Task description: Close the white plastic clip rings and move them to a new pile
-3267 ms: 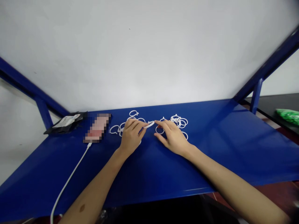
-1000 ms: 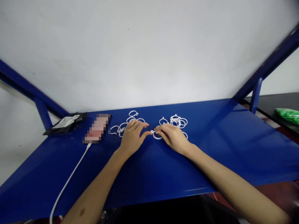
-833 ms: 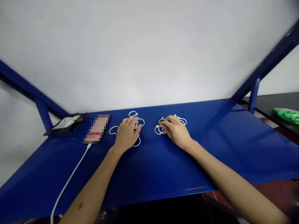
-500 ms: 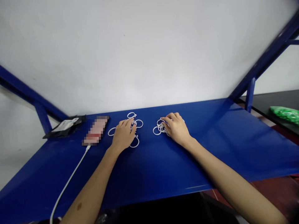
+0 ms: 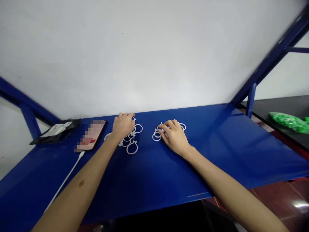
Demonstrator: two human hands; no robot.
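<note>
Thin white plastic rings with small clasps lie in two loose groups on a blue metal surface [image 5: 154, 180]. My left hand [image 5: 123, 126] rests over the far part of the left group of rings [image 5: 132, 153], palm down with its fingers bent over the far rings. Their tips are partly hidden, and I see no ring gripped. My right hand [image 5: 175, 135] is laid over the right group of rings [image 5: 156, 140], its thumb and fingers apart and curved. Rings show on both sides of that hand; those beneath it are hidden.
A phone [image 5: 94, 135] with a white cable [image 5: 65, 181] lies at the left, beside a black plastic packet [image 5: 49, 134]. Blue metal bars [image 5: 251, 100] slant up at both ends. A pale wall [image 5: 149, 64] stands behind. A bag of green things [image 5: 288, 122] lies on a dark table at right.
My left hand has moved away from me over its group, uncovering several nearer rings. The right hand stays over its group, and more ring shows on its far right. The view has shifted slightly.
</note>
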